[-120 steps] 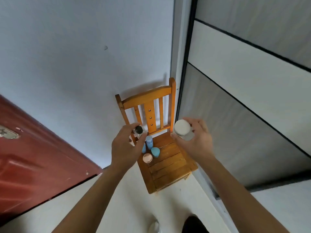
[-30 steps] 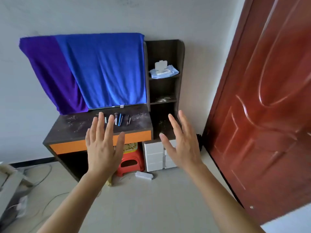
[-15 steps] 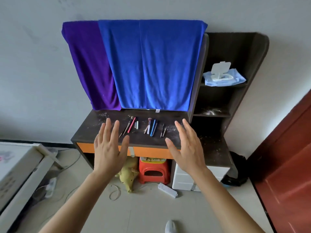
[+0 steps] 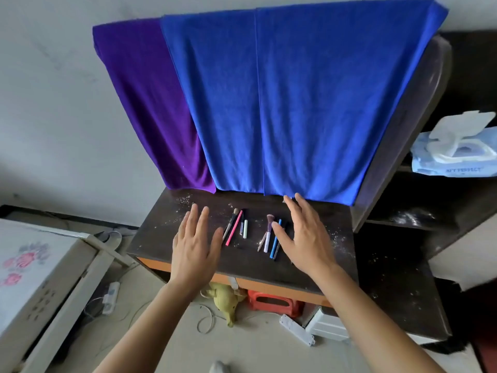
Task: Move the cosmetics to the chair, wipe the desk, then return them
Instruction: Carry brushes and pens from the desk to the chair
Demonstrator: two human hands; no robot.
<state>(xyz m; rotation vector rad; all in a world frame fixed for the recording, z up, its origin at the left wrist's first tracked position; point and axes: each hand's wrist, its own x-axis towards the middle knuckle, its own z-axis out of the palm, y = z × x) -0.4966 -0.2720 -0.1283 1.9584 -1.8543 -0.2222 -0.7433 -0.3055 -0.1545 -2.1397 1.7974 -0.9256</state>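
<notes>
now | left hand (image 4: 194, 249) flat, empty | right hand (image 4: 305, 238) flat, empty

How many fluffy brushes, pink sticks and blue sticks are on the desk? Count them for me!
Fluffy brushes: 2
Pink stick: 1
Blue stick: 1
Total: 4
A few thin dark and pale sticks lie beside them, too small to count surely.

Left hand (image 4: 195, 247) and right hand (image 4: 305, 238) outstretched, palms down, fingers spread, empty.
</notes>
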